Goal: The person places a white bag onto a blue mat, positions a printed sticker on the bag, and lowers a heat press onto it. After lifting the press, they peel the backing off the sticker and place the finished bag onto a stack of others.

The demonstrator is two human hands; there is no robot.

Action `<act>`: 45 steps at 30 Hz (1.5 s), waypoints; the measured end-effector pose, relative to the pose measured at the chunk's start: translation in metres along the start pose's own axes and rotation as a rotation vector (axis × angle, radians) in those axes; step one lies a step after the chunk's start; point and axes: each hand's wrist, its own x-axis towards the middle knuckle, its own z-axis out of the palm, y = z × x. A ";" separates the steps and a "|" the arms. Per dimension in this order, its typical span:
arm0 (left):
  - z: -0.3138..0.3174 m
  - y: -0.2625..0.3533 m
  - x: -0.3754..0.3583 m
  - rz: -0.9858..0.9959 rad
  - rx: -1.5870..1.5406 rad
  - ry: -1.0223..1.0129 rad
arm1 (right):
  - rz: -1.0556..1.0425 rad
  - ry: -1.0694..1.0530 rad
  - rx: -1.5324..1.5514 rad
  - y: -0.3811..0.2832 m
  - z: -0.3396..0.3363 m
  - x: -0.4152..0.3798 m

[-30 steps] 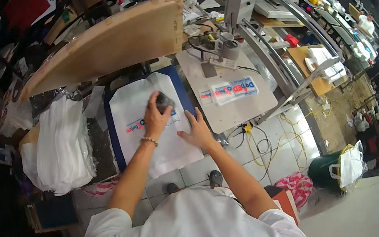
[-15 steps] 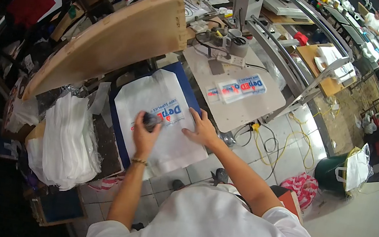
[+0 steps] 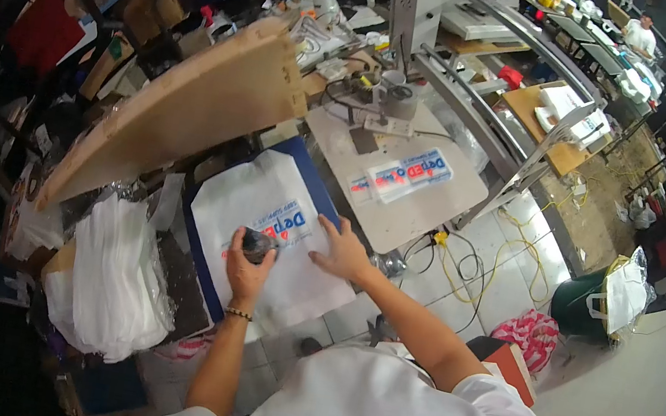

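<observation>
My left hand [image 3: 247,271] is wrapped round a dark rounded object [image 3: 259,246], pressed on the printed lettering of a white bag [image 3: 294,289]. The bag lies flat on a blue board [image 3: 204,279]. My right hand [image 3: 341,253] rests with spread fingers on the bag's right edge, over the board's border, holding nothing. Blue and red print shows on the bag, partly covered by my left hand and the dark object.
A raised wooden frame [image 3: 183,106] leans above the board. Stacked white bags [image 3: 114,269] lie at the left. A beige panel [image 3: 400,223] carries printed pieces. A green bin [image 3: 583,304] and cables are at the right. A person [image 3: 640,35] is far back.
The whole view has shifted, so the board and bag appear slightly lower. My left hand stays on the print with the dark object; my right hand remains at the bag's edge.
</observation>
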 end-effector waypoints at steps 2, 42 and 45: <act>0.023 0.035 0.013 -0.047 -0.061 -0.150 | -0.030 0.020 -0.005 0.008 0.006 0.001; 0.015 -0.014 0.028 -0.113 0.087 0.057 | -0.123 -0.091 -0.153 -0.002 -0.007 -0.001; 0.054 0.036 0.037 -0.044 -0.030 -0.015 | -0.123 -0.083 -0.157 -0.002 -0.008 -0.002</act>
